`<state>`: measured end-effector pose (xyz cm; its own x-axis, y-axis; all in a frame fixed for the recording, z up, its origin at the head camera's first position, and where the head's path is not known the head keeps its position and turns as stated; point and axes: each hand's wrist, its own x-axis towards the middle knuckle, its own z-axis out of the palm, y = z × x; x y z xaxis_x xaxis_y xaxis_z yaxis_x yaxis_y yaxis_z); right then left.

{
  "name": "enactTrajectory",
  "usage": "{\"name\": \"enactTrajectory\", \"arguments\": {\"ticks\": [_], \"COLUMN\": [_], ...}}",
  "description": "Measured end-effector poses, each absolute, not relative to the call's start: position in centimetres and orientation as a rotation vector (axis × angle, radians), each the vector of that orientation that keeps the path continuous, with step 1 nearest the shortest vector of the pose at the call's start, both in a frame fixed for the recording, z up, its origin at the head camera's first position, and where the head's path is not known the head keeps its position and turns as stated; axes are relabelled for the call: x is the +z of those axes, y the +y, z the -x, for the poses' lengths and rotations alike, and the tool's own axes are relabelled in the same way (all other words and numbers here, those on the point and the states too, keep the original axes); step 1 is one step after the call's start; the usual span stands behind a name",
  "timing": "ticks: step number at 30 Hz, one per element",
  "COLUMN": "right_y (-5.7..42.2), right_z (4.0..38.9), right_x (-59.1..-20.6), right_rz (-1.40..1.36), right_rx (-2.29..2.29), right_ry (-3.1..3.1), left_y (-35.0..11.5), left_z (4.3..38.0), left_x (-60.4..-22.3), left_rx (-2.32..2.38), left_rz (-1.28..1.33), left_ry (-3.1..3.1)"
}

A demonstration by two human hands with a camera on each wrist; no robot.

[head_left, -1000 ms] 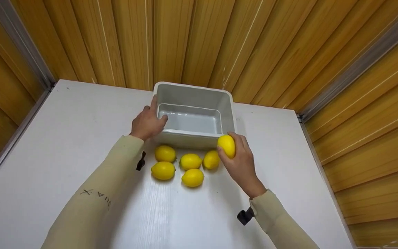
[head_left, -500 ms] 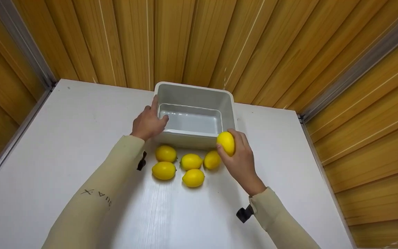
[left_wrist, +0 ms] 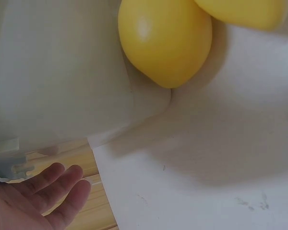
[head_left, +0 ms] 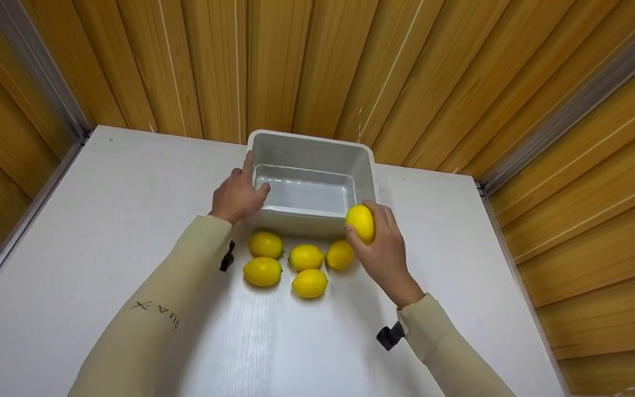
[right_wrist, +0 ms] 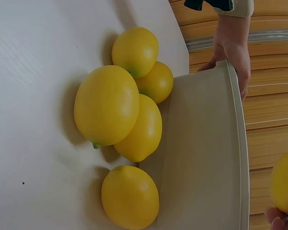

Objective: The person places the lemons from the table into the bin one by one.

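In the head view my left hand (head_left: 236, 197) holds the left rim of a light grey plastic bin (head_left: 302, 221), thumb over the inner side and fingers outside. The left wrist view shows its fingers (left_wrist: 69, 201) loosely bent beside the bin's wall. My right hand (head_left: 385, 253) grips a yellow lemon (head_left: 359, 223) at the bin's front right corner, a little above the table. In the right wrist view only part of that lemon (right_wrist: 285, 184) and some fingertips show. Below the bin's front wall lie several more lemons (head_left: 306, 257), close together.
The bin stands at the back of a white table (head_left: 146, 209), by a wood-slat wall (head_left: 306, 66). Slat panels with metal rails (head_left: 576, 105) flank the table on both sides. Two lemons (head_left: 265, 245) lie near my left wrist.
My right hand has risen slightly, carrying the lemon a bit toward the bin's front rim. The left hand stays on the bin, and the other lemons lie as before.
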<state>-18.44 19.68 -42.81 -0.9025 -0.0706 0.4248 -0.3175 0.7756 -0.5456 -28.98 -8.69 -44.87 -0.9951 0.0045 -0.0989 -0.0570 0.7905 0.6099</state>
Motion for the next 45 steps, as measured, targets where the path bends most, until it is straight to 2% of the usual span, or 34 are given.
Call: {"name": "enactTrajectory", "arguments": {"ticks": [45], "right_y": [18.5], "right_z": [20.0], "right_x": [-41.8], "right_rz": [-0.303], "right_rx": [0.845], "right_ry": [-2.595], "left_y": [-8.6], "left_z": [29.1], "left_x": [-45.2], "left_rx": [0.981], "left_rz": [0.053], "left_ry": [2.887]}}
